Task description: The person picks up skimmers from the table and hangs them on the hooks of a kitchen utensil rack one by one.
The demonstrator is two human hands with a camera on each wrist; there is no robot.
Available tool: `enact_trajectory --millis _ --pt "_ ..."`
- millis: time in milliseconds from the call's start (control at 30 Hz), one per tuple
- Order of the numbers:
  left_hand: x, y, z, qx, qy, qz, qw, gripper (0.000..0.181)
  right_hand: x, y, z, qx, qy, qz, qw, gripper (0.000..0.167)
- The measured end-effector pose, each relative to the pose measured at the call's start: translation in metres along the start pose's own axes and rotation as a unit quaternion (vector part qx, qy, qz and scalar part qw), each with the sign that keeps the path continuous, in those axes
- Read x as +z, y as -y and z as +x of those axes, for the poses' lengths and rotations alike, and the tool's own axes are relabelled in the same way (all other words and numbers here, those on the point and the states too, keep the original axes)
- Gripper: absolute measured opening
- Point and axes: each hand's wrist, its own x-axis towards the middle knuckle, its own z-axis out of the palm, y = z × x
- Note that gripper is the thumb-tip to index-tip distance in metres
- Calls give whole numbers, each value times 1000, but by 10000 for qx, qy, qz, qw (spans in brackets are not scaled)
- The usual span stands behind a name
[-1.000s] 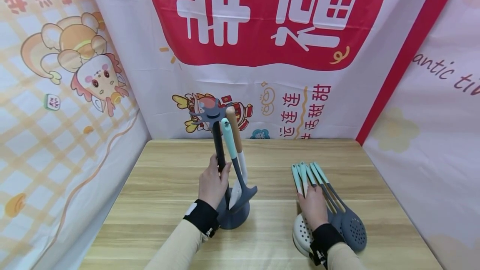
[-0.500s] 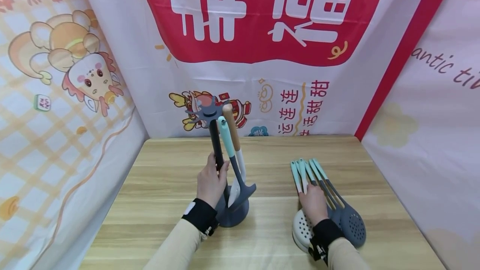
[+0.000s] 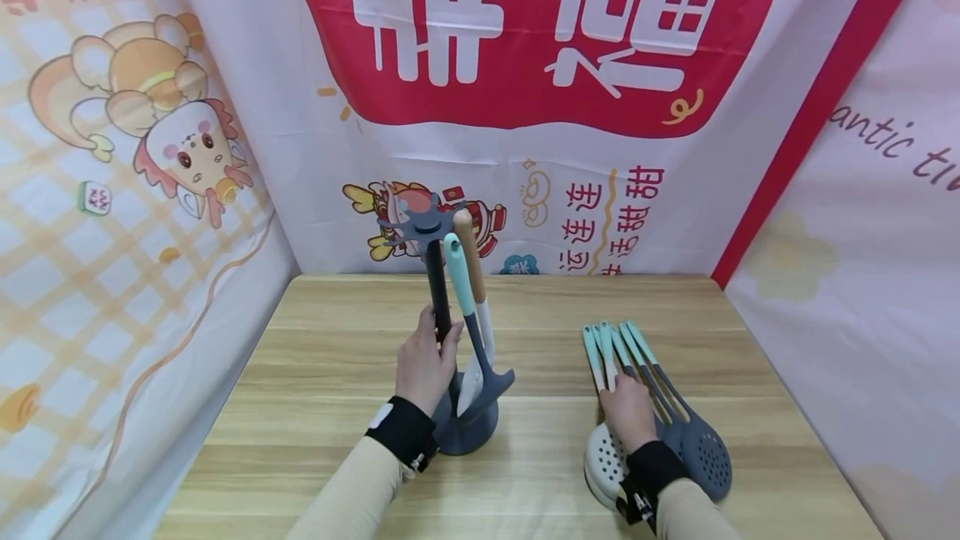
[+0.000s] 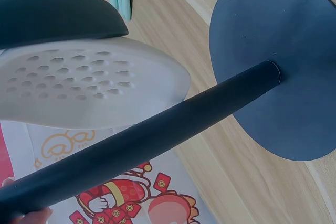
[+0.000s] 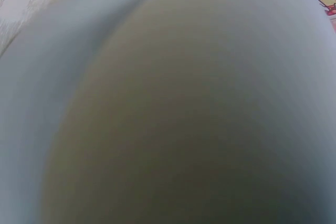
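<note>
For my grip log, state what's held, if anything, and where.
The left hand grips the stand partway up its black post. The right hand is at the white utensils; whether it grips cannot be told.

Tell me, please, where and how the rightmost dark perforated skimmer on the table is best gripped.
Probably by its turquoise handle, coming from the right: the skimmer lies at the bunch's right edge, its slim handle exposed, while other utensils crowd its left.

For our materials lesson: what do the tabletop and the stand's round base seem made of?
Tabletop: wood or printed laminate, slight sheen, given its grain streaks. Base: perhaps plastic, fairly matt, given its even dark surface with faint scuffs.
</note>
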Motion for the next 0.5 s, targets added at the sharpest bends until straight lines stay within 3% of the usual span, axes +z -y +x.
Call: enact_trajectory --millis 500 --pt "-1 -1 0 -149 -5 -332 9993 24 1 -4 -2 -57 153 415 9990 21"
